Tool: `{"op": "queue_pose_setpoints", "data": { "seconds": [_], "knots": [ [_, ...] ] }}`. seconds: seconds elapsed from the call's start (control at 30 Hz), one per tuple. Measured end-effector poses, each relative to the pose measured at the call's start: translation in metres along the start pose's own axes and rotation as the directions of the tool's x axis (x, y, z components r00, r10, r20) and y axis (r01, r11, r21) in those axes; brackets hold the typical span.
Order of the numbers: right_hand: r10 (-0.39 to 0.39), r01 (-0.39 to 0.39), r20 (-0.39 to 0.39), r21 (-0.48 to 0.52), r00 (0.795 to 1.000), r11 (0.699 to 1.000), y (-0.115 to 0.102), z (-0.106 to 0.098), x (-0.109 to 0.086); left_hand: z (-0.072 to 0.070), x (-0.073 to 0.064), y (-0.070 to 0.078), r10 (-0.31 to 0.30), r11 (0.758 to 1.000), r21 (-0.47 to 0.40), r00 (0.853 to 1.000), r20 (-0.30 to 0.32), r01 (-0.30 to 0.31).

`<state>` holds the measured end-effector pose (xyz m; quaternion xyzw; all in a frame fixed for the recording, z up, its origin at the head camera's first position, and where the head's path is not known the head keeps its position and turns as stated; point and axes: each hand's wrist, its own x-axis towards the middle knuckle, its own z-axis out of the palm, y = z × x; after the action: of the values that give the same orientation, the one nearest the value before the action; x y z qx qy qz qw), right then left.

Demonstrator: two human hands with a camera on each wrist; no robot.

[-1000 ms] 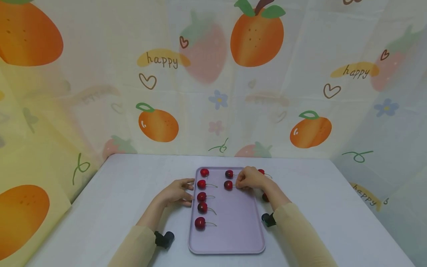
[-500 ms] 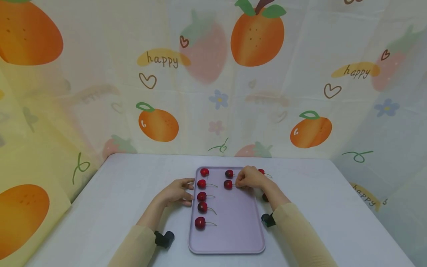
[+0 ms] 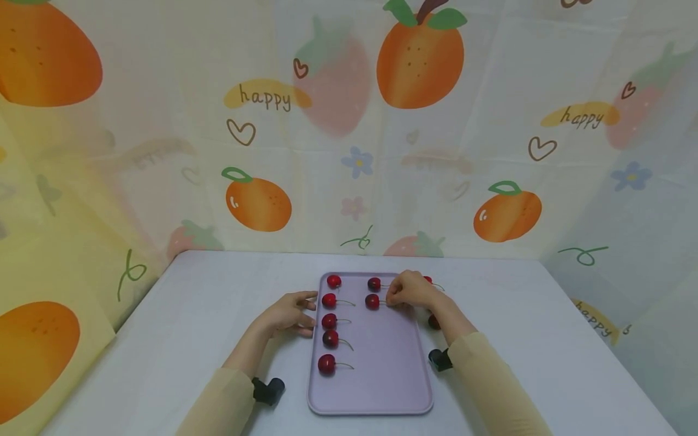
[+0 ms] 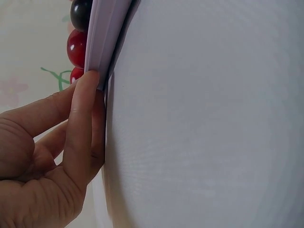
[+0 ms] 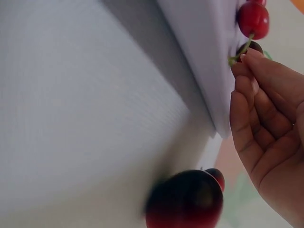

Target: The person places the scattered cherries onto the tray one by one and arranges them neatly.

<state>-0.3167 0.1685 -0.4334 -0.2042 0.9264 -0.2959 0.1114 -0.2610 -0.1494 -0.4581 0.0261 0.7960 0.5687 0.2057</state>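
A lilac tray (image 3: 376, 387) lies on the white table. My right hand (image 3: 410, 289) is over its far right part, thumb and fingertips together at the stem of a dark red cherry (image 3: 372, 301), which they pinch. Another cherry (image 3: 374, 284) lies just beyond it. Down the tray's left side runs a column of several cherries (image 3: 327, 364), most with stems pointing right. My left hand (image 3: 287, 313) rests beside the tray's left edge, fingers loosely extended. In the left wrist view a fingertip (image 4: 88, 78) touches the tray's rim (image 4: 107, 33).
Right of the tray, partly hidden by the right hand and forearm, lie a cherry (image 3: 434, 322) and a farther cherry (image 3: 428, 280). The nearer one looms large in the right wrist view. A fruit-print cloth (image 3: 425, 206) hangs behind the table (image 3: 218, 278).
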Motion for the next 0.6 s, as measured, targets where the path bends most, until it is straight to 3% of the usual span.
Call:
{"op": "queue_pose_setpoints", "data": {
  "seconds": [0.17, 0.43, 0.6],
  "knots": [
    [-0.027, 0.027, -0.017, -0.013, 0.999, 1.000, 0.000, -0.009, -0.004, -0.001, 0.001, -0.001, -0.002, 1.000, -0.003, 1.000, 0.002, 0.002],
    [-0.002, 0.004, -0.018, 0.079, 1.000, 0.997, 0.002, -0.025, -0.013, -0.001, 0.001, -0.001, -0.003, 1.000, 0.004, 1.000, 0.007, 0.003],
    [-0.019, 0.021, -0.023, 0.069, 1.000, 0.997, 0.002, -0.037, -0.019, -0.001, 0.001, -0.001, -0.003, 1.000, -0.002, 1.000, 0.009, 0.003]
  ]
}}
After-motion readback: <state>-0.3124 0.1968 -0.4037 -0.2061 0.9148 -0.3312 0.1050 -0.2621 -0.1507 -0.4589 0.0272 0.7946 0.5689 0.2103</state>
